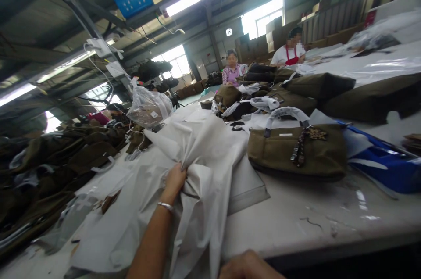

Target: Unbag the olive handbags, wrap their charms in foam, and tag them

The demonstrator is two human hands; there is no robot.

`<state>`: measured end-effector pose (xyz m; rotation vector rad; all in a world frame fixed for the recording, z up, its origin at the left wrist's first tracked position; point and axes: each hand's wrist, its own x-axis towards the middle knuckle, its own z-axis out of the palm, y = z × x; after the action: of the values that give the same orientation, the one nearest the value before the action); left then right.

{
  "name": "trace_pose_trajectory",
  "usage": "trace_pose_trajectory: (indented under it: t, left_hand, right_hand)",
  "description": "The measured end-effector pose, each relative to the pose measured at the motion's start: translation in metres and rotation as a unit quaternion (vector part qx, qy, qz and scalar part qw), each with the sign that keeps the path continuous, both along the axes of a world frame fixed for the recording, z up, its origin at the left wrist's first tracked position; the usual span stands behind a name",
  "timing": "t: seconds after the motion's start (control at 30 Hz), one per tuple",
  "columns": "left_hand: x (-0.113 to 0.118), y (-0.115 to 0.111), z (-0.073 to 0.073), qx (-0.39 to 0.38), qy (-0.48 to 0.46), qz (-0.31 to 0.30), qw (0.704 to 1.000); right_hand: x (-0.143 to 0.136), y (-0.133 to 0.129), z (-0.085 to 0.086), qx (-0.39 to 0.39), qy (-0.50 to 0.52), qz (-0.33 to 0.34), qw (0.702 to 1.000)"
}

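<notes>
A large white wrapping sheet, thin and creased, spreads over the table in front of me. My left hand, with a silver bracelet at the wrist, is closed on a bunched fold of it, and creases fan out from the grip. At the bottom edge, partly cut off, my right hand is curled closed beside the sheet's hanging lower edge; its fingertips are hidden. Under the sheet's right side shows a flat stack of white sheets. An olive handbag with wrapped handles and a dangling charm stands to the right.
More olive bags lie across the table behind. Dark bags are heaped on the left. A blue plastic piece lies right of the handbag. Clear plastic bags sit further back. Other people sit at the far side.
</notes>
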<state>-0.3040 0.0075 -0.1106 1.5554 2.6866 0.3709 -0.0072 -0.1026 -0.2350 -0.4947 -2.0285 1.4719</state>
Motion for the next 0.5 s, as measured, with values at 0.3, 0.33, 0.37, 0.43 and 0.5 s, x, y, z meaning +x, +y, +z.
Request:
trace_pose_trajectory:
  t: [0.3,0.33,0.37,0.43,0.5]
  left_hand:
    - [0.033,0.0,-0.049,0.036,-0.12,-0.023,0.992]
    - [0.039,0.0,-0.046,0.04,-0.134,-0.033,0.99]
    - [0.048,0.001,-0.044,0.044,-0.149,-0.045,0.987]
    - [0.077,-0.001,-0.044,0.047,-0.181,-0.074,0.98]
    - [0.113,-0.009,-0.049,0.046,-0.212,-0.095,0.971]
  right_hand:
    - [-0.011,0.116,0.05,-0.388,0.153,-0.191,0.889]
    - [-0.026,0.12,0.054,-0.389,0.153,-0.178,0.891]
    - [-0.04,0.123,0.058,-0.387,0.151,-0.171,0.893]
    - [-0.065,0.123,0.065,-0.387,0.146,-0.173,0.894]
    - [-0.077,0.12,0.067,-0.376,0.139,-0.196,0.895]
